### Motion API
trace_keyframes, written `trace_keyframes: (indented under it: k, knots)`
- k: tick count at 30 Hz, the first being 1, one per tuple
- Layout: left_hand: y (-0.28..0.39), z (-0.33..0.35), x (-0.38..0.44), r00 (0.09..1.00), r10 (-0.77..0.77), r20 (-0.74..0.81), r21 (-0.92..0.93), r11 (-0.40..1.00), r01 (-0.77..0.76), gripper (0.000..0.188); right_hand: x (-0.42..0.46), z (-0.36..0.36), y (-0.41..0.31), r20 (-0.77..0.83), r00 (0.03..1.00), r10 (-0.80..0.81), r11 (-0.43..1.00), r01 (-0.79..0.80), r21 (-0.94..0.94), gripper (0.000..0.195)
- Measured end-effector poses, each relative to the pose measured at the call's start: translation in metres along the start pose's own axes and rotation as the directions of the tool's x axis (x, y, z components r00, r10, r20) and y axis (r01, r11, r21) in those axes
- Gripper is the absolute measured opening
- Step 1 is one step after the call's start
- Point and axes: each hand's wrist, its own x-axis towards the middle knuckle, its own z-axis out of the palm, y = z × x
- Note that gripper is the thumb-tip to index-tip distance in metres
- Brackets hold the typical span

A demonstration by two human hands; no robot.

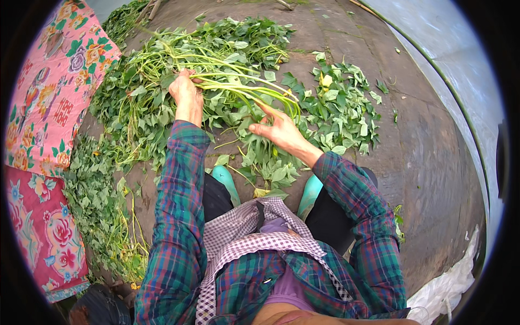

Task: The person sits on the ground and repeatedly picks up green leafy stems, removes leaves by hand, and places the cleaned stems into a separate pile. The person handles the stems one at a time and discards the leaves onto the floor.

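Observation:
My left hand (pixel 186 95) is closed around a bunch of long pale-green vine stems (pixel 243 81), which look like sweet potato vines. From there the stems run right and bend downward over my right hand (pixel 280 131). That hand curls around their leafy end, its thumb pointing left; some of its fingers are hidden by the stems. Lobed green leaves (pixel 280 172) hang beneath it, between my turquoise boots (pixel 225 183). Just beyond my left hand lies a large heap of leafy vines (pixel 142 101) on the ground.
A smaller leaf pile (pixel 341 105) lies to the right. More vines (pixel 97 207) spread along the left, beside flowered pink cloths (pixel 61 93). Plastic sheeting (pixel 438 40) with a curved pole (pixel 451 85) borders the right; white plastic (pixel 447 280) lies at lower right on the dark ground (pixel 422 162).

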Motion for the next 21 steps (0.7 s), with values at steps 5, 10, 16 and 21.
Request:
trace_keyframes:
  k: [5,10,16,21]
  knots:
    - [-0.011,0.011,-0.008,0.998,-0.009,0.070,-0.001,1.000,0.009,0.028,0.012,-0.004,0.028,0.103,0.995,0.017,0.968,-0.043,0.249,0.041]
    - [-0.008,0.001,0.003,0.999,0.015,0.046,-0.007,1.000,-0.015,0.029,-0.016,-0.002,0.026,0.239,0.967,0.087,0.929,-0.165,0.330,0.032]
    - [-0.008,0.004,-0.004,0.999,0.026,0.025,0.046,0.999,-0.027,0.031,-0.020,-0.009,0.022,0.161,0.984,0.079,0.929,-0.131,0.347,0.025]
    - [-0.015,0.008,-0.009,0.995,0.029,0.092,0.020,0.999,-0.031,0.027,-0.019,-0.011,0.024,0.160,0.985,0.060,0.990,-0.080,0.119,0.014]
